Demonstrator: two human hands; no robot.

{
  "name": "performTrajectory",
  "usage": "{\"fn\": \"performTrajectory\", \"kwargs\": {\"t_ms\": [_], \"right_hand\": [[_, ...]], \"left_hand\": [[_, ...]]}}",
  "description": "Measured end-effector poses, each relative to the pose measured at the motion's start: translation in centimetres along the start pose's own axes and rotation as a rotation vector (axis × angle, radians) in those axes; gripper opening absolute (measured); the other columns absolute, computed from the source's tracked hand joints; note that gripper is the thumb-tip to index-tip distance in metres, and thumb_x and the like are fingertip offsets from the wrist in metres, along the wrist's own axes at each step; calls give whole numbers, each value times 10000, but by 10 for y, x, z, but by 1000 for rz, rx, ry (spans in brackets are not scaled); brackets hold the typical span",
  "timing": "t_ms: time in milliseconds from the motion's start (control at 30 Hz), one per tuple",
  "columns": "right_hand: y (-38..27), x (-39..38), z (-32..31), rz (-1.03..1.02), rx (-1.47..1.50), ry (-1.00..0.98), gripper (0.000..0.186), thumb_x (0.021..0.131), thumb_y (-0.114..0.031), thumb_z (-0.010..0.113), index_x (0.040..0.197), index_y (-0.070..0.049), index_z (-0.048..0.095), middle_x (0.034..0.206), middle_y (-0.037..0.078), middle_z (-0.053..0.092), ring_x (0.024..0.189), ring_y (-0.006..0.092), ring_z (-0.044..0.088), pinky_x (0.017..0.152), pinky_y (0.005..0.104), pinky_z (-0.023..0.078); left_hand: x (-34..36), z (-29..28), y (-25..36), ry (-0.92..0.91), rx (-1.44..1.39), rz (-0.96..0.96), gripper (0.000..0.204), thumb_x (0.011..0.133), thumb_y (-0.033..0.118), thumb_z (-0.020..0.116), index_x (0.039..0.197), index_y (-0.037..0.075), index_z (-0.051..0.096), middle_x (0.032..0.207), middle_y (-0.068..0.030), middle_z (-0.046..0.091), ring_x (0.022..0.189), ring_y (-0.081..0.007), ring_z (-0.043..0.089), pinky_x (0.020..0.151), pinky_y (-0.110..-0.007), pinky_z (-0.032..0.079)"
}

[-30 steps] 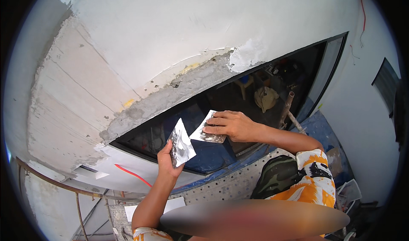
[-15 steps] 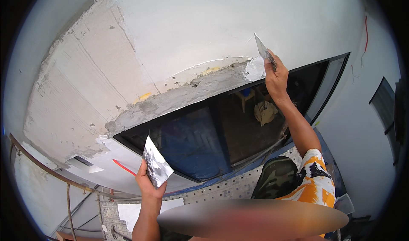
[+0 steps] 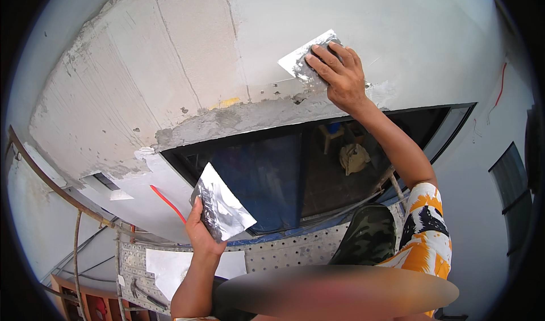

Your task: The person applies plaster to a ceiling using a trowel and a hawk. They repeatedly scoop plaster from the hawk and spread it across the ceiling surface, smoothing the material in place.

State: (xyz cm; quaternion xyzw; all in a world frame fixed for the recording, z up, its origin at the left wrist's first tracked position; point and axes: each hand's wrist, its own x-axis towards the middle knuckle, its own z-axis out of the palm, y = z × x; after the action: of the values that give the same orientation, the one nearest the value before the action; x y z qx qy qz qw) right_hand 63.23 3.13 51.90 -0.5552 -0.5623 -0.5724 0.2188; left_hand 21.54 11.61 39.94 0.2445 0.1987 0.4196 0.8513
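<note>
My right hand (image 3: 343, 82) presses a wide putty knife (image 3: 298, 58) against the wall, its fingers spread over the back of the blade. White putty smears the metal. Below it runs a strip of rough grey cement (image 3: 238, 115) above a dark-framed window (image 3: 269, 176). In my left hand (image 3: 203, 233) is a second broad putty knife (image 3: 227, 204), gripped from beneath, with white putty spread on its face. It is held away from the wall, in front of the window's lower left part.
Bare, streaked plaster (image 3: 153, 59) covers the wall's left part. A perforated metal platform (image 3: 289, 250) lies below, with white sheets (image 3: 164, 264) and a hammer (image 3: 145, 294) on it. Rusty scaffold pipes (image 3: 48, 179) stand at left. Red tubing (image 3: 166, 201) sticks out near my left hand.
My right hand has moved left and up, turning its putty knife from edge-on to flat against the wall. My left hand's putty knife has shifted slightly right. The view has shifted a little.
</note>
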Motion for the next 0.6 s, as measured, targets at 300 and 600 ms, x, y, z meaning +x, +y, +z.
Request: {"fn": "performTrajectory", "kwargs": {"t_ms": [300,600], "right_hand": [[-84,39,111,-476,-81,-61,323,959,-238,557,1248,-171,684,1409,37,562,1349,309,461,1105,551,365],[124,-82,30,-199,-417,-156,516,925,-174,594,1403,-368,581,1540,-138,482,1461,206,392,1247,558,102]], "left_hand": [[0,4,-15,-48,172,12,379,1062,266,477,1343,23,551,1229,-99,669,1086,-233,674,985,-402,525],[8,4,-24,-81,203,-10,247,1044,199,532,1211,25,587,1083,-77,694,933,-173,700,852,-344,574]]}}
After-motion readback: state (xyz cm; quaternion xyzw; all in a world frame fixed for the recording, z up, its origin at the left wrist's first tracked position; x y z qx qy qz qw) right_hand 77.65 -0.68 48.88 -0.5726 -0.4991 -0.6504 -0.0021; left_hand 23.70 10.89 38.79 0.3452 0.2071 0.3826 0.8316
